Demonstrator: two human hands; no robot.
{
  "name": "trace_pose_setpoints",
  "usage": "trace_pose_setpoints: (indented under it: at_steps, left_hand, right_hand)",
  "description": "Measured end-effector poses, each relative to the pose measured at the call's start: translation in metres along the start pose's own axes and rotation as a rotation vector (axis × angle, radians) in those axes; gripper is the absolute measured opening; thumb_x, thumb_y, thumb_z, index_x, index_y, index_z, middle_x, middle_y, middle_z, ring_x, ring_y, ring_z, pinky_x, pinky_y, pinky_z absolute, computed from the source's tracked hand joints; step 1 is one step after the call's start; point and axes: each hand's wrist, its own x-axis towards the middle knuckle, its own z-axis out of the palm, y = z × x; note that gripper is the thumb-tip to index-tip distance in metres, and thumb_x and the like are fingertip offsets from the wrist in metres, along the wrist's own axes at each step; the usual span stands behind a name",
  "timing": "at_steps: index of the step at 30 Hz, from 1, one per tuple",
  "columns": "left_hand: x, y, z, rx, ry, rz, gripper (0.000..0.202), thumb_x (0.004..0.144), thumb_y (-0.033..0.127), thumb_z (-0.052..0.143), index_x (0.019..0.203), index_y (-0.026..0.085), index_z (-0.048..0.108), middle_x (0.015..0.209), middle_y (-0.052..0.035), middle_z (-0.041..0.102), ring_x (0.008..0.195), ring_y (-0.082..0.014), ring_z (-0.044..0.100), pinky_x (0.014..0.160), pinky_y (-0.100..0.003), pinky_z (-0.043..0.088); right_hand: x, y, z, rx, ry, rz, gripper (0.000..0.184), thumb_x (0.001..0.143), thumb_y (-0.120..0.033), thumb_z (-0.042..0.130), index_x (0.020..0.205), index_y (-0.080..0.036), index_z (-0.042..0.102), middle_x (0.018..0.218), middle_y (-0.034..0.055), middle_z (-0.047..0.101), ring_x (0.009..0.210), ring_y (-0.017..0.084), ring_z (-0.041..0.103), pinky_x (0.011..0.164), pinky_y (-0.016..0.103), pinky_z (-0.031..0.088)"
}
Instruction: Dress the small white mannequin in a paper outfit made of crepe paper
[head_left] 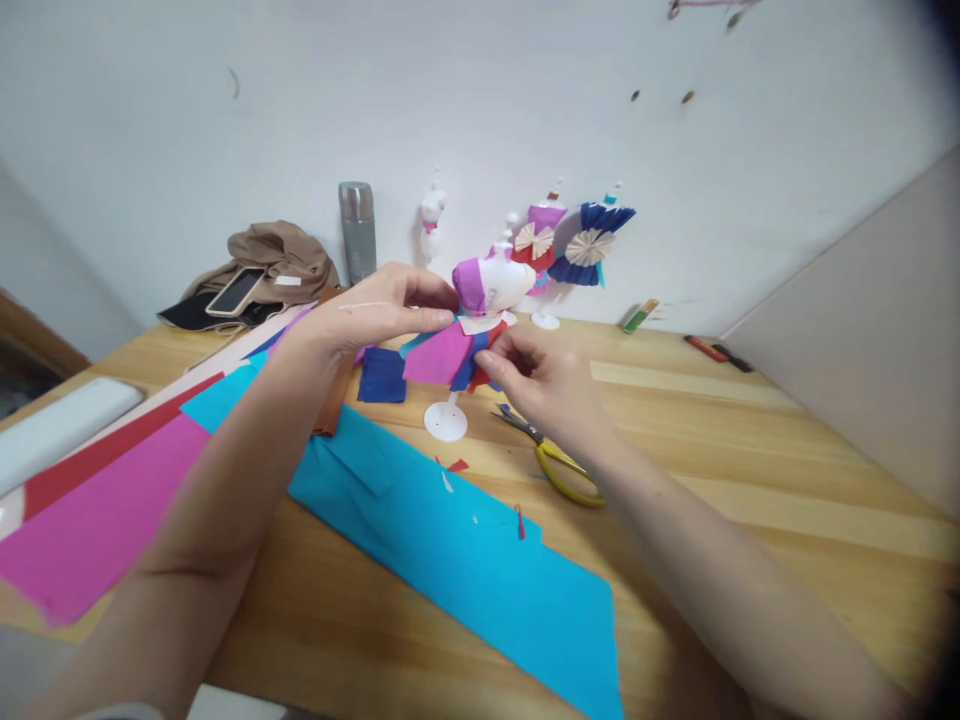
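Note:
A small white dress form (pixel 504 286) leans to one side on a round white base (pixel 445 422). Purple paper wraps part of its bust, and a skirt of pink, blue, red and teal crepe paper strips (pixel 439 355) hangs from the waist. My left hand (pixel 394 305) steadies the form at the waist, thumb and fingers closed at its left side. With thumb and fingertips, my right hand (pixel 534 375) pinches the red and blue strips at the skirt's right side. Scissors with yellow handles (pixel 562 470) lie open on the table beneath my right hand.
A long turquoise crepe sheet (pixel 480 560) crosses the wooden table, with red scraps (pixel 520 522) on it. Pink paper (pixel 105 510), a blue square (pixel 382 376), a phone (pixel 236 291), a thermos (pixel 358 235) and decorated dress forms (pixel 589 245) stand or lie around.

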Motion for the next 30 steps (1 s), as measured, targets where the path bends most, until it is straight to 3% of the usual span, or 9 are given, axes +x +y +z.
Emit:
trace_pose_setpoints:
  at_steps: [7,12,25,30]
  left_hand:
    - [-0.001,-0.001,0.000,-0.020,0.020,0.006,0.034,0.086,0.027,0.068,0.114,0.010,0.077,0.110,-0.0078,0.080,0.108,-0.0289,0.069,0.102,-0.044,0.053]
    - [-0.002,0.001,0.002,-0.049,0.060,-0.012,0.031,0.083,0.023,0.068,0.108,0.009,0.078,0.104,-0.0069,0.081,0.105,-0.0279,0.070,0.101,-0.042,0.053]
    - [-0.003,0.001,0.000,0.018,0.022,-0.022,0.028,0.079,0.026,0.072,0.100,0.009,0.080,0.090,-0.0045,0.079,0.088,-0.0229,0.069,0.085,-0.036,0.055]
    - [-0.002,0.005,0.006,0.061,0.119,-0.057,0.025,0.077,0.029,0.075,0.087,0.007,0.079,0.076,-0.0047,0.074,0.078,-0.0228,0.069,0.078,-0.037,0.055]
  right_hand:
    - [0.009,-0.003,0.004,0.005,0.082,0.034,0.039,0.083,-0.035,0.072,0.058,-0.024,0.045,0.054,-0.0023,0.047,0.055,0.013,0.041,0.057,0.031,0.029]
    - [0.013,-0.007,0.005,0.097,-0.025,0.080,0.041,0.087,-0.041,0.069,0.059,-0.023,0.044,0.057,-0.0016,0.049,0.057,0.013,0.042,0.057,0.030,0.031]
    - [0.018,0.001,0.013,-0.043,0.116,0.020,0.050,0.090,-0.036,0.071,0.051,-0.021,0.043,0.047,-0.0026,0.048,0.048,0.009,0.045,0.051,0.029,0.033]
    - [0.017,-0.002,0.013,-0.018,0.126,0.041,0.051,0.089,-0.039,0.070,0.050,-0.023,0.042,0.048,-0.0022,0.048,0.049,0.012,0.050,0.050,0.029,0.039]
